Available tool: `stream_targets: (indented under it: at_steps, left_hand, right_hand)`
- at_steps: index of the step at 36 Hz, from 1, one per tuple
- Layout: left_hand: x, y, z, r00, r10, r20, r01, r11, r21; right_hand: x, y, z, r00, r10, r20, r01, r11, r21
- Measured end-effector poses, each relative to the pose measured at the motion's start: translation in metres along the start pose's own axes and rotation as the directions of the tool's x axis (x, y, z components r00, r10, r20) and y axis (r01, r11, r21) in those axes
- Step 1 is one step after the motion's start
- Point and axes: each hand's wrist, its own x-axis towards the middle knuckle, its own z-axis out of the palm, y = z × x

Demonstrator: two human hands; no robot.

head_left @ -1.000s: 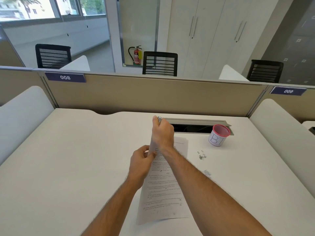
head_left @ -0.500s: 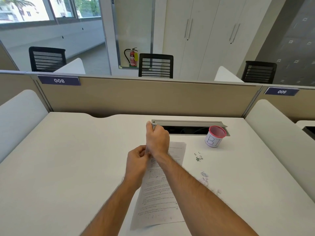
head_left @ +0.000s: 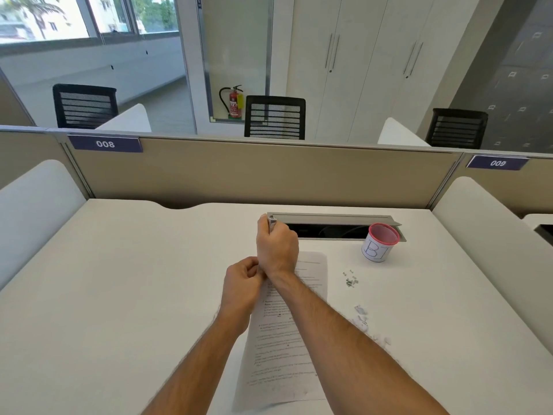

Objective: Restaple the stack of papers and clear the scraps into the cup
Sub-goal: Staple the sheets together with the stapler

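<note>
The stack of papers (head_left: 284,339) lies on the white worktop (head_left: 119,295), its top corner pinched by the left hand (head_left: 243,287). The right hand (head_left: 276,245) grips a metal stapler (head_left: 271,223) above that corner. Scraps (head_left: 360,317) lie near the cup (head_left: 380,242).

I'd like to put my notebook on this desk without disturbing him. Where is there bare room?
The desk is bare left of the left hand, out to the white side divider. Right of the stack of papers it is crowded: loose staples, paper scraps and the cup. The right hand grips a stapler by the cable slot.
</note>
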Motion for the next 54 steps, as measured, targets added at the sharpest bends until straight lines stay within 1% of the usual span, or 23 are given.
stream_targets:
  at_steps: [3, 5, 8, 11, 14, 18, 22, 29, 33, 39, 45, 49, 54]
  left_hand:
    - [0.000, -0.001, 0.001, 0.999, 0.019, -0.031, -0.019, 1.000, 0.010]
    - [0.002, -0.003, 0.001, 0.995, 0.039, -0.096, -0.036, 0.999, 0.029]
    - [0.006, -0.008, -0.001, 0.982, 0.059, -0.181, -0.056, 0.998, 0.020]
    - [0.007, -0.011, -0.004, 0.977, 0.084, -0.196, -0.083, 0.996, 0.013]
    - [0.009, -0.015, -0.007, 0.980, 0.054, -0.191, -0.064, 0.997, -0.050]
    - [0.015, -0.022, -0.008, 0.981, -0.037, -0.191, 0.015, 0.993, -0.116]
    - [0.023, -0.026, -0.006, 0.977, -0.094, -0.189, 0.064, 0.985, -0.160]
    - [0.037, -0.031, 0.000, 0.979, -0.050, -0.197, 0.038, 0.997, -0.062]
    - [0.046, -0.034, 0.001, 0.977, -0.060, -0.204, 0.050, 0.997, -0.056]
    - [0.060, -0.043, 0.003, 0.970, -0.091, -0.225, 0.085, 0.996, -0.038]
    - [0.077, -0.054, 0.001, 0.963, -0.168, -0.211, 0.155, 0.985, -0.078]
    - [0.089, -0.061, 0.003, 0.962, -0.190, -0.197, 0.175, 0.980, -0.091]
    - [0.098, -0.067, 0.005, 0.960, -0.214, -0.179, 0.198, 0.975, -0.103]
  right_hand:
    - [0.000, 0.001, 0.001, 1.000, 0.020, 0.000, -0.020, 1.000, -0.009]
    - [0.000, 0.003, 0.005, 0.999, 0.045, 0.002, -0.045, 0.999, -0.003]
    - [-0.001, 0.006, 0.010, 0.997, 0.077, 0.006, -0.077, 0.995, 0.056]
    - [0.002, 0.008, 0.011, 0.994, 0.105, -0.008, -0.104, 0.991, 0.082]
    - [0.006, 0.012, 0.010, 0.991, 0.133, -0.022, -0.129, 0.985, 0.118]
    - [0.010, 0.016, 0.004, 0.990, 0.141, -0.019, -0.137, 0.981, 0.134]
    - [0.012, 0.023, -0.004, 0.993, 0.113, -0.029, -0.110, 0.990, 0.089]
    - [0.017, 0.041, -0.013, 0.993, 0.117, 0.012, -0.115, 0.989, -0.088]
    - [0.024, 0.057, -0.017, 0.986, 0.161, 0.036, -0.154, 0.976, -0.154]
    - [0.039, 0.078, -0.019, 0.961, 0.267, 0.071, -0.243, 0.938, -0.249]
    - [0.058, 0.100, -0.020, 0.926, 0.357, 0.118, -0.314, 0.907, -0.280]
    - [0.067, 0.120, -0.014, 0.899, 0.411, 0.152, -0.359, 0.890, -0.282]
    - [0.076, 0.141, -0.013, 0.883, 0.438, 0.172, -0.386, 0.883, -0.267]
